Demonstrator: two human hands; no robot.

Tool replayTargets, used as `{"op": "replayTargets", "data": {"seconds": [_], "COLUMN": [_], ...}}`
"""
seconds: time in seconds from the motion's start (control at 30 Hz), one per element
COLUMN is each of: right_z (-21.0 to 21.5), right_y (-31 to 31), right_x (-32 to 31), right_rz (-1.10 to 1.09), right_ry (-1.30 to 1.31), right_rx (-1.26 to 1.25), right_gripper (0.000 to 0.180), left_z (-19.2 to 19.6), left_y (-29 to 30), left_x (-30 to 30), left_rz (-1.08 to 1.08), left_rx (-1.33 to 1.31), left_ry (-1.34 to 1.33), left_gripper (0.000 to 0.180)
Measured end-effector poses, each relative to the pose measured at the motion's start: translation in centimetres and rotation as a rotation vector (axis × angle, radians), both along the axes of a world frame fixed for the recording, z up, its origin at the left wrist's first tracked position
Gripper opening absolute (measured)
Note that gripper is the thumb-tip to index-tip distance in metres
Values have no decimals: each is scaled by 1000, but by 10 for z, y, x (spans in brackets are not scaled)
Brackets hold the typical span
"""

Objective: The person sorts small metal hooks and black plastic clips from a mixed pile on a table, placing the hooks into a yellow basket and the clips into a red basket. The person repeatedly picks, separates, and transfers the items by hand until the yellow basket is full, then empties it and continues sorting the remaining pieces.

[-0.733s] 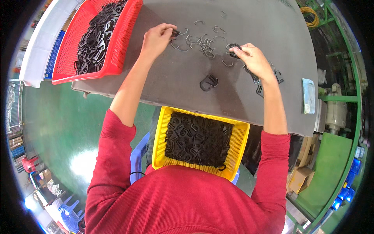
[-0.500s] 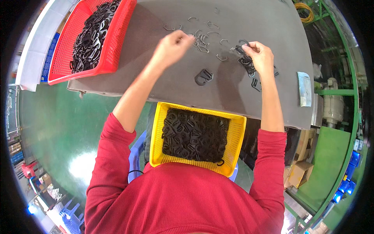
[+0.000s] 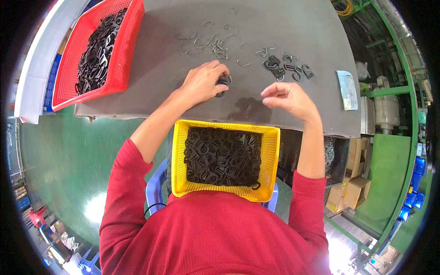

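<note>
The left hand (image 3: 205, 82) is low over the gray table (image 3: 316, 36), thumb and fingers curved around a black buckle (image 3: 223, 81) with a metal ring; whether they press on it I cannot tell. That buckle lies back from the table's front edge. The right hand (image 3: 291, 101) hovers nearer that edge, thumb and fingers slightly parted, its wrist over the rim. Between the two hands is a open strip of tabletop. Loose wire rings (image 3: 216, 47) lie beyond the left hand, a cluster of buckles (image 3: 277, 68) beyond the right. A red basket (image 3: 126, 59) stands at the left edge; a yellow basket (image 3: 271, 160) sits just below the front edge
</note>
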State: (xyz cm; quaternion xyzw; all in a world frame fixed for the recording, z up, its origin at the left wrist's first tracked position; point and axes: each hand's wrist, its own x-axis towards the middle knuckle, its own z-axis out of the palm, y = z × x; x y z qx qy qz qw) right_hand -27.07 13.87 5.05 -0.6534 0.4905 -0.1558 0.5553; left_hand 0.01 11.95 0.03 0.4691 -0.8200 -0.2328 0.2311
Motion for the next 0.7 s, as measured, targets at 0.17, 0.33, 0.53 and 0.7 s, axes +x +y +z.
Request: {"op": "replayTargets", "data": {"seconds": [0.17, 0.33, 0.53, 0.7], "right_z": [-41, -30, 0, 3], "right_y": [-30, -67, -78, -86], "right_x": [-17, -18, -33, -50], "right_rz": [-566, -467, -456, -425], "right_ry": [670, 169, 302, 353], "right_rx": [-585, -366, -299, -317], "right_gripper": [29, 23, 19, 19], "left_z": [8, 18, 23, 25], "left_y": [-2, -7, -37, -50], "left_x": [0, 6, 20, -25], "left_rz": [22, 130, 347, 213], "left_rx": [40, 332, 1024, 1068], "left_ry": [-136, 173, 1248, 1244], "left_gripper": [28, 22, 23, 19]}}
